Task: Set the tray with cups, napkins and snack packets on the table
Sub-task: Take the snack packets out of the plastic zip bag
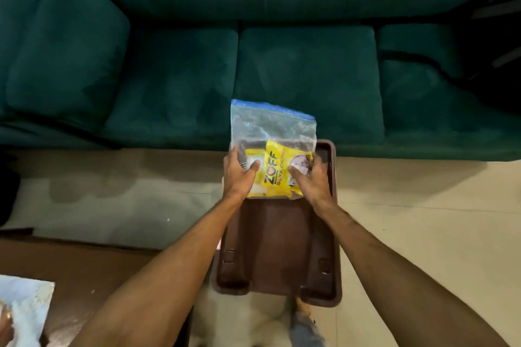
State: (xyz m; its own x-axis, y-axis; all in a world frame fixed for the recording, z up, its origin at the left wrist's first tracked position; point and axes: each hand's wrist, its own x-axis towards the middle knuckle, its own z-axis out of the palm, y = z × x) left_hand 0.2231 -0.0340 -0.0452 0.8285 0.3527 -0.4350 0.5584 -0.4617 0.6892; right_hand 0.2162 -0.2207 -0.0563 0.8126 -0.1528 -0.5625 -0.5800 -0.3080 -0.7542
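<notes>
A clear zip bag (pixel 270 129) with a blue seal holds yellow snack packets (pixel 275 172). The bag lies over the far end of a brown plastic tray (pixel 277 248). My left hand (pixel 239 175) grips the bag's left edge, thumb on top of the plastic. At the right edge my right hand (pixel 311 180) grips it the same way. The tray sits in front of me above the floor, near my knees; what bears it is hidden. Its near part is bare. No cups or napkins are in view.
A dark green sofa (pixel 282 65) fills the far side. A brown wooden table (pixel 93 265) lies at the lower left, with a printed sheet (pixel 25 310) on its corner. Beige tiled floor (pixel 423 220) spreads to the right.
</notes>
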